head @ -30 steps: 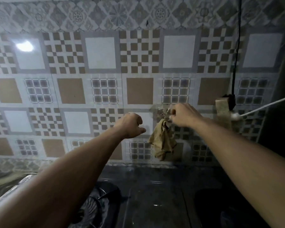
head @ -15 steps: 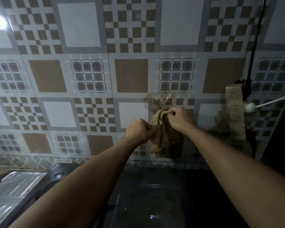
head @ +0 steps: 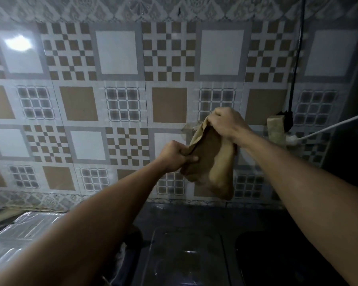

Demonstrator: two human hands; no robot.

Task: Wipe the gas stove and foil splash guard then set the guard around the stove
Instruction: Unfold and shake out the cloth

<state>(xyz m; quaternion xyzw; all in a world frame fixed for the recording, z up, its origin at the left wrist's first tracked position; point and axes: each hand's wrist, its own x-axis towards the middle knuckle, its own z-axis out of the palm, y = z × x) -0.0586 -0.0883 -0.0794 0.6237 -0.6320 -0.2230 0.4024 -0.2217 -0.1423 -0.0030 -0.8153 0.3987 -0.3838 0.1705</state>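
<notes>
From where I sit, both hands are up at the tiled wall with the tan cloth between them. My right hand has its fingers curled over the cloth's top edge, bunching it just in front of a small fitting on the wall that I cannot make out clearly; my left hand pinches the near side edge lower down, thumb on top of the fabric. Below both grips the cloth hangs in loose folds, touching nothing I can see. I judge it light and limp, with no stiffness to push against, so it will go wherever it is pulled and will need wadding into a pad before it can wipe anything. The edges are fine for carrying; for wiping I would gather the middle into the palm. Well below the grips lies the dark gas stove, its top glossy and probably slick, and off to the left of my left forearm the foil splash guard lies flat. That foil looks thin and easily creased, so I would hold it by its edges and press gently.
</notes>
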